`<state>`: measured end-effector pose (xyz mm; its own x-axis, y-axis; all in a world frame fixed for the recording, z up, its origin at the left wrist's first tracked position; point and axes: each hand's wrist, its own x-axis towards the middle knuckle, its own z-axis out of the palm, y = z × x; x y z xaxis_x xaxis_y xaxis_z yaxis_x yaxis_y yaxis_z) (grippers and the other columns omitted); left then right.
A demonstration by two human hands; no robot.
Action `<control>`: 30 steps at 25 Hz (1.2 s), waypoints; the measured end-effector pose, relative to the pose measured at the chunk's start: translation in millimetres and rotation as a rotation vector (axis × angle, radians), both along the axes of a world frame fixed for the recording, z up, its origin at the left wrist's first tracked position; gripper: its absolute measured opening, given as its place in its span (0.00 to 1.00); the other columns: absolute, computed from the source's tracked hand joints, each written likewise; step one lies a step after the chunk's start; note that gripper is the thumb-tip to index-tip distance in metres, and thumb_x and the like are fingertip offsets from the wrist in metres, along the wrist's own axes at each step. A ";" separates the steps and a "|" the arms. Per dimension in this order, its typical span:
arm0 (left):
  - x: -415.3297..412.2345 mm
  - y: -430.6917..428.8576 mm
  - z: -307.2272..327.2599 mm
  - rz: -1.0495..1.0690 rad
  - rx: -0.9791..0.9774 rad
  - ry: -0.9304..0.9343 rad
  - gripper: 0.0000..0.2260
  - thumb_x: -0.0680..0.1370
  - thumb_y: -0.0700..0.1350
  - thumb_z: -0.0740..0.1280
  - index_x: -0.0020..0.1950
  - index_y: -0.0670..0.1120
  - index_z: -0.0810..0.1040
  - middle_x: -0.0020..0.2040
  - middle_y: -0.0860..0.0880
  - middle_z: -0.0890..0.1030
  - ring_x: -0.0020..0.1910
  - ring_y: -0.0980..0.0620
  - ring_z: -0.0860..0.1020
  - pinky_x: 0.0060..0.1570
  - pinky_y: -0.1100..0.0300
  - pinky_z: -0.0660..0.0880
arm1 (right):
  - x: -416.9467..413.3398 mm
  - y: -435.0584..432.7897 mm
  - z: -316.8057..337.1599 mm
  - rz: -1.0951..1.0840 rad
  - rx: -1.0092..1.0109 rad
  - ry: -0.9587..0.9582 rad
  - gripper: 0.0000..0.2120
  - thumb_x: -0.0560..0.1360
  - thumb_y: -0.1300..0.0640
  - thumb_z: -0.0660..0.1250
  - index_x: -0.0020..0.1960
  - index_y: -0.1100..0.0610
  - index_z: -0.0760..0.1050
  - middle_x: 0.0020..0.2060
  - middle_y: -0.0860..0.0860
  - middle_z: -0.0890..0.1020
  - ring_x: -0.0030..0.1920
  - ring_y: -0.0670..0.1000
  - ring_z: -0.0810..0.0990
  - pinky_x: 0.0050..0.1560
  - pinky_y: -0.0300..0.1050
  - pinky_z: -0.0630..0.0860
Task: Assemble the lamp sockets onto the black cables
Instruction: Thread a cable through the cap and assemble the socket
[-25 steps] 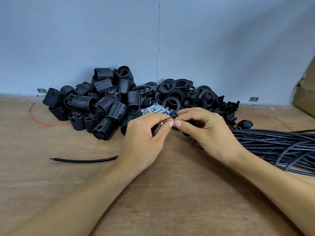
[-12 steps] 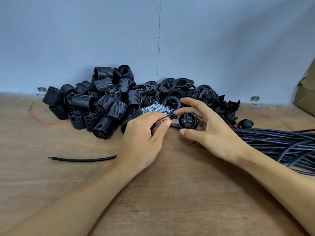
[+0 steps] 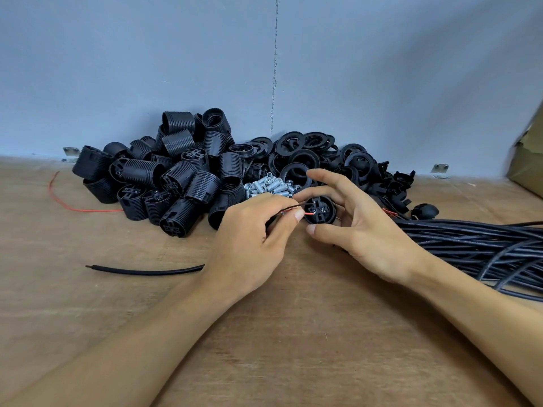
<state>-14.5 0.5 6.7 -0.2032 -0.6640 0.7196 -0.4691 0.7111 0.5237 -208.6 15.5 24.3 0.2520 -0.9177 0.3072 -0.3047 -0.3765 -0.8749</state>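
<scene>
Two hands meet mid-bench [image 3: 293, 333]: the left hand [image 3: 249, 245] pinches the black cable [image 3: 147, 271] by its red and black wires, touching the lamp socket [image 3: 319, 210] gripped in the right hand [image 3: 361, 230], before heaped sockets [image 3: 164, 183].

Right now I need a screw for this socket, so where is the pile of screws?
In the head view the silver screws lie mid-table, just behind the left hand, between the ribbed socket shells and the black rings.

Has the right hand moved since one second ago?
Yes. The right hand opened and drew back slightly rightward from the screw pile, now showing the socket it holds.
</scene>
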 end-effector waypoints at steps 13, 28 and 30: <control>0.5 4.9 5.4 0.005 0.021 -0.028 0.06 0.80 0.42 0.69 0.45 0.47 0.84 0.31 0.64 0.72 0.36 0.66 0.73 0.38 0.75 0.64 | -0.3 0.1 2.6 -0.014 0.024 -0.013 0.34 0.75 0.68 0.71 0.74 0.46 0.64 0.61 0.41 0.81 0.46 0.69 0.73 0.47 0.64 0.73; -0.1 3.8 4.2 0.019 0.035 -0.019 0.07 0.80 0.44 0.69 0.43 0.48 0.83 0.30 0.63 0.71 0.34 0.64 0.73 0.38 0.74 0.63 | 0.6 0.6 3.5 -0.012 0.010 0.006 0.36 0.74 0.68 0.72 0.75 0.46 0.64 0.61 0.40 0.81 0.34 0.47 0.69 0.35 0.37 0.71; -0.1 4.9 4.7 0.013 0.047 -0.021 0.07 0.80 0.44 0.68 0.43 0.49 0.82 0.29 0.62 0.71 0.34 0.63 0.73 0.37 0.73 0.63 | 1.3 1.1 4.0 -0.013 0.012 0.009 0.36 0.74 0.69 0.72 0.75 0.47 0.64 0.61 0.40 0.81 0.33 0.45 0.70 0.35 0.36 0.71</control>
